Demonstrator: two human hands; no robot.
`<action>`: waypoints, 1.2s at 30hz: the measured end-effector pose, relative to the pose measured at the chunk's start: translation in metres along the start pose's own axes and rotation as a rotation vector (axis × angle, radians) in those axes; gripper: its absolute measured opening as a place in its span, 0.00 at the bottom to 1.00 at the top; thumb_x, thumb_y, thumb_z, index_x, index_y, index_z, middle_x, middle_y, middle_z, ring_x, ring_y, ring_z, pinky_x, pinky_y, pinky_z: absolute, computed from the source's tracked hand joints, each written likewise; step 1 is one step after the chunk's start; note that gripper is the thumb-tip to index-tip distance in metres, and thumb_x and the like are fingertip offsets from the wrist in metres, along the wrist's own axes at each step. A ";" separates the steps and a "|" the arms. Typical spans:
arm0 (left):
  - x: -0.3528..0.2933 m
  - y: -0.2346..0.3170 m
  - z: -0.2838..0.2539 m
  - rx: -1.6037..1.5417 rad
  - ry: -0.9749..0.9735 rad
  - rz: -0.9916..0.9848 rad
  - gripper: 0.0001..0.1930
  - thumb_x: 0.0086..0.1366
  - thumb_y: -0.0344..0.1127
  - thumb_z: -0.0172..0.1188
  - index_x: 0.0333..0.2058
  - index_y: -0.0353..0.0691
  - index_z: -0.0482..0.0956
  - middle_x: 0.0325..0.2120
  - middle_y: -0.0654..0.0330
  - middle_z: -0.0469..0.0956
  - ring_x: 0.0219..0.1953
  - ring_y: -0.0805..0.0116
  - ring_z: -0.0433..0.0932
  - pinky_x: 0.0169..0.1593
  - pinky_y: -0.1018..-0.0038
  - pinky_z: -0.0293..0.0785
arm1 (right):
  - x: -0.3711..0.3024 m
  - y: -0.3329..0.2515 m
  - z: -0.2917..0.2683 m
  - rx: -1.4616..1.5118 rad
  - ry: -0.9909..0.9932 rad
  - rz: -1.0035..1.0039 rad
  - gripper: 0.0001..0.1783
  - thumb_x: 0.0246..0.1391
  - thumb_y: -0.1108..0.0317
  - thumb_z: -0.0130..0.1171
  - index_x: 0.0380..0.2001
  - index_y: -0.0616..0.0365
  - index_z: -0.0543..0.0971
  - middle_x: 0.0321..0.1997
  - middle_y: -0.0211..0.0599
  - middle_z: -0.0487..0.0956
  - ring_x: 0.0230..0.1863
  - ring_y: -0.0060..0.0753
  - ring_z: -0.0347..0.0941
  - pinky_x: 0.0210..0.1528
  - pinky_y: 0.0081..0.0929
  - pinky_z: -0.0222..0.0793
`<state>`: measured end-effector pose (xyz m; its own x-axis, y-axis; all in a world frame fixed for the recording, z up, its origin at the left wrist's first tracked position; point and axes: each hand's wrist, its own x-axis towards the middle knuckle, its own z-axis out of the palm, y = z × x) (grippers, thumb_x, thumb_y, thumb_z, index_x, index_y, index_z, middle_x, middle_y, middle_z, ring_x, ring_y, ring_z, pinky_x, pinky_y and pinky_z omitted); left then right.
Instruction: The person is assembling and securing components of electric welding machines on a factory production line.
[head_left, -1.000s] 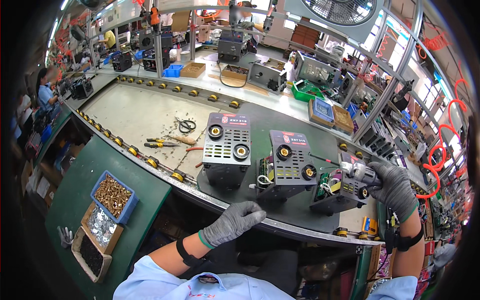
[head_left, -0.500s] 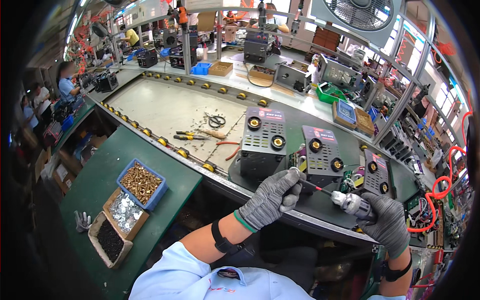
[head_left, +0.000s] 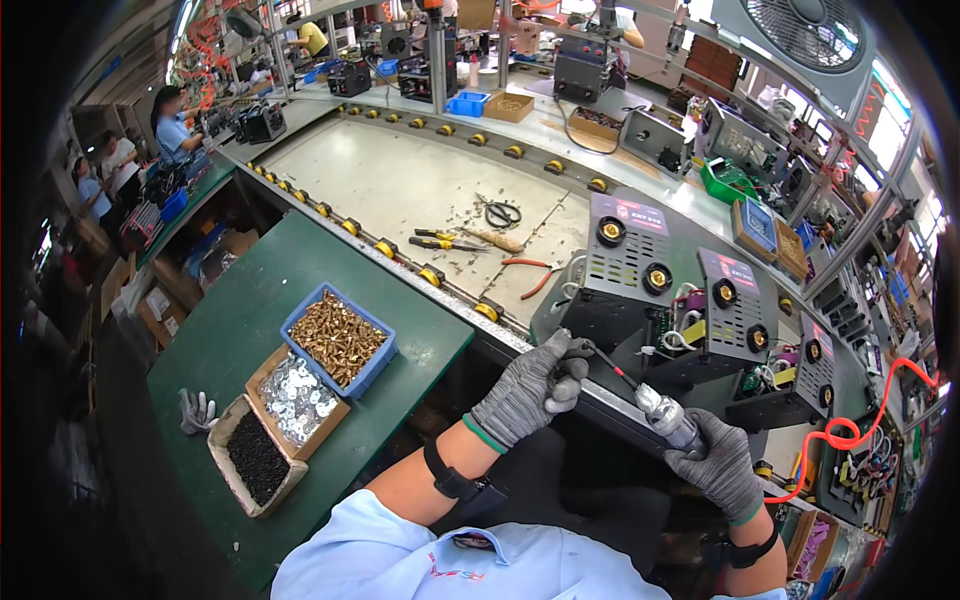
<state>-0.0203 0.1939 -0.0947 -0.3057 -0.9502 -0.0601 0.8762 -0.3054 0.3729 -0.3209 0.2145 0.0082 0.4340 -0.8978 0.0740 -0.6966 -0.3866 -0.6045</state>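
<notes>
My right hand [head_left: 718, 465], in a grey knitted glove, grips a power screwdriver [head_left: 672, 420] with a silver body and a long dark bit marked red. The bit points up and left toward my left hand [head_left: 525, 395], also gloved. Its fingers are pinched together by the bit's tip; any small part in them is too hidden to name. Beyond my hands stand three black metal housings: a left one [head_left: 625, 275], a middle one [head_left: 722, 315] and a right one [head_left: 790, 385]. Each has vent slots and two round brass-centred sockets; wires and circuit boards show at their sides.
On the green bench at left are a blue bin of brass fittings [head_left: 343, 338], a box of washers [head_left: 297, 400], a tray of black screws [head_left: 258, 455] and a glove [head_left: 197, 411]. Pliers [head_left: 447, 241], scissors [head_left: 503, 213] and red-handled pliers [head_left: 533, 277] lie on the roller line. A red coiled hose [head_left: 845, 434] hangs right.
The view has swung, so the benches and housings appear further right. My hands and the screwdriver have drawn back from the housings, and the bit now slants more steeply upward.
</notes>
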 end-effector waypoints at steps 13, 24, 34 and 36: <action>-0.010 0.020 -0.002 0.583 0.254 0.196 0.17 0.76 0.50 0.58 0.33 0.44 0.73 0.20 0.68 0.68 0.17 0.80 0.66 0.18 0.82 0.60 | -0.007 0.019 0.054 0.605 -0.081 0.168 0.31 0.48 0.53 0.73 0.51 0.60 0.78 0.30 0.39 0.83 0.25 0.36 0.80 0.33 0.33 0.79; -0.006 0.041 -0.013 0.305 0.202 0.149 0.13 0.76 0.43 0.57 0.40 0.39 0.77 0.26 0.64 0.75 0.19 0.77 0.68 0.18 0.82 0.64 | -0.050 -0.005 0.081 1.334 -0.624 0.507 0.48 0.47 0.24 0.64 0.55 0.53 0.72 0.28 0.36 0.80 0.23 0.27 0.78 0.24 0.21 0.75; 0.000 0.031 0.002 0.209 0.109 0.085 0.13 0.75 0.40 0.59 0.42 0.33 0.78 0.24 0.64 0.78 0.17 0.77 0.68 0.17 0.82 0.64 | -0.035 -0.004 0.085 1.329 -0.555 0.417 0.40 0.60 0.29 0.59 0.53 0.57 0.72 0.32 0.37 0.81 0.27 0.27 0.80 0.27 0.24 0.79; -0.001 0.029 0.005 0.227 0.090 0.094 0.13 0.75 0.40 0.60 0.42 0.33 0.77 0.23 0.65 0.76 0.17 0.78 0.68 0.17 0.83 0.64 | -0.033 -0.004 0.084 1.319 -0.552 0.417 0.40 0.59 0.29 0.59 0.53 0.57 0.72 0.32 0.37 0.81 0.27 0.27 0.80 0.27 0.24 0.79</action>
<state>0.0034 0.1868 -0.0798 -0.1835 -0.9786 -0.0937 0.7899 -0.2034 0.5785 -0.2842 0.2639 -0.0584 0.7048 -0.5850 -0.4013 0.0526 0.6072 -0.7928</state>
